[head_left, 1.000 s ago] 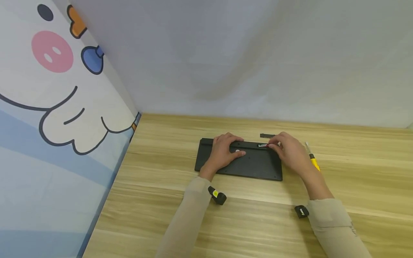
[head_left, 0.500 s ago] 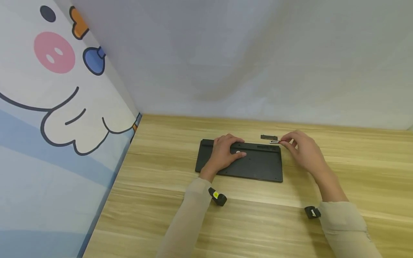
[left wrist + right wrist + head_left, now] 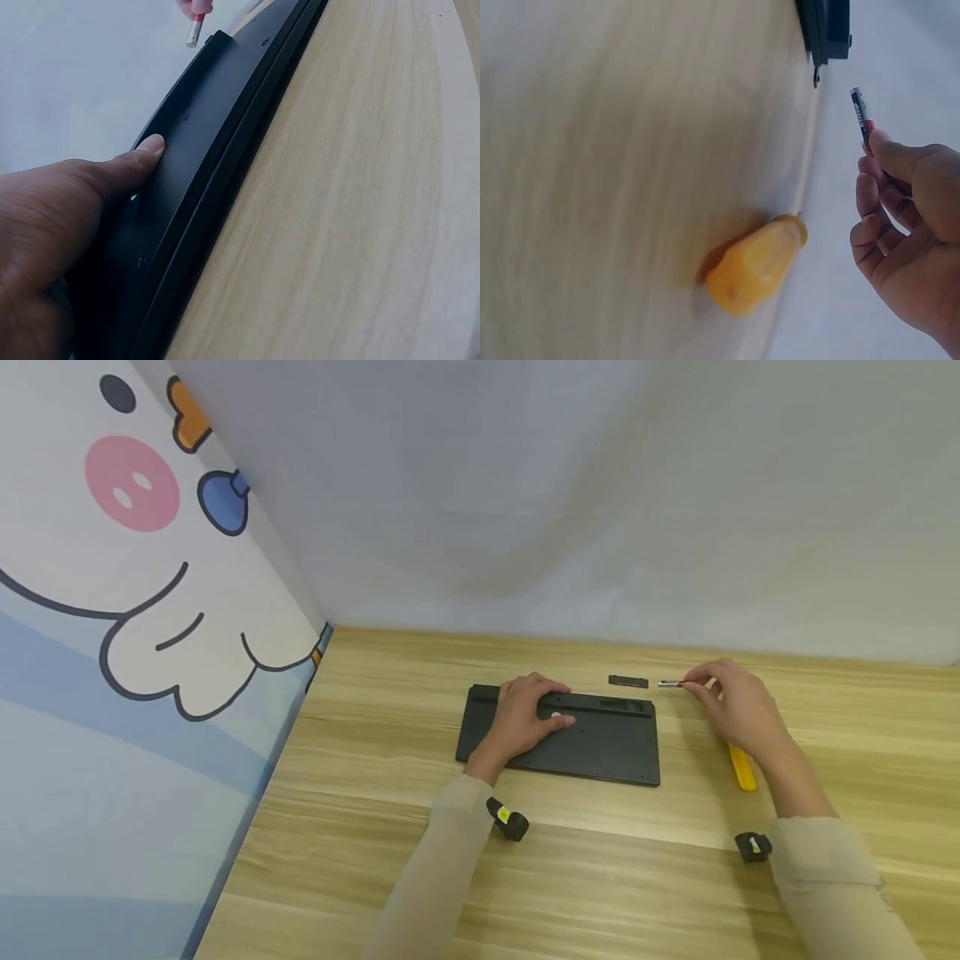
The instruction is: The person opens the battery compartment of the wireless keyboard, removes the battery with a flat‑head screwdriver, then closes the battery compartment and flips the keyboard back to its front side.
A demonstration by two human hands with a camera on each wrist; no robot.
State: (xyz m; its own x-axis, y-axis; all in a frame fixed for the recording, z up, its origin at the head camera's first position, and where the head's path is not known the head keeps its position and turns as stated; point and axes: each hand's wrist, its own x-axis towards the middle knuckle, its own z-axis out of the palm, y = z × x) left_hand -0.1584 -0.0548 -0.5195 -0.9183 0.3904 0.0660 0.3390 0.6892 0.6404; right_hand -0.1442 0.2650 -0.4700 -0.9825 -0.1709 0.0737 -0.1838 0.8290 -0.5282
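We see the black keyboard (image 3: pixel 607 747) lying underside up on the wooden worktop (image 3: pixel 600 877), its long far edge nearly parallel to the worktop's back edge. A strip of wood separates it from the pale backdrop (image 3: pixel 562 510), and a much deeper stretch runs from its near edge towards us. To the left, a broad band of wood reaches the cartoon-printed wall (image 3: pixel 150 610).

Our left hand (image 3: pixel 517 718) rests across the keyboard left of its middle, thumb laid on the underside and the other fingers spread at the far edge; their tips we cannot fully see.

Our right hand (image 3: pixel 738 706) pinches a small red-and-silver battery (image 3: pixel 670 684) by one end between thumb and fingertips, the remaining fingers loosely bent. The battery is just beyond the keyboard's far right corner, apart from it, its free end pointing left. How high it is above the wood we cannot tell.

A slim black cover (image 3: pixel 628 681) lies just beyond the far edge, opposite the recessed slot (image 3: pixel 622 704), with a narrow gap between cover and battery. A yellow handle (image 3: pixel 742 768) lies partly under our right hand, with a strip of wood between it and the keyboard's right edge.
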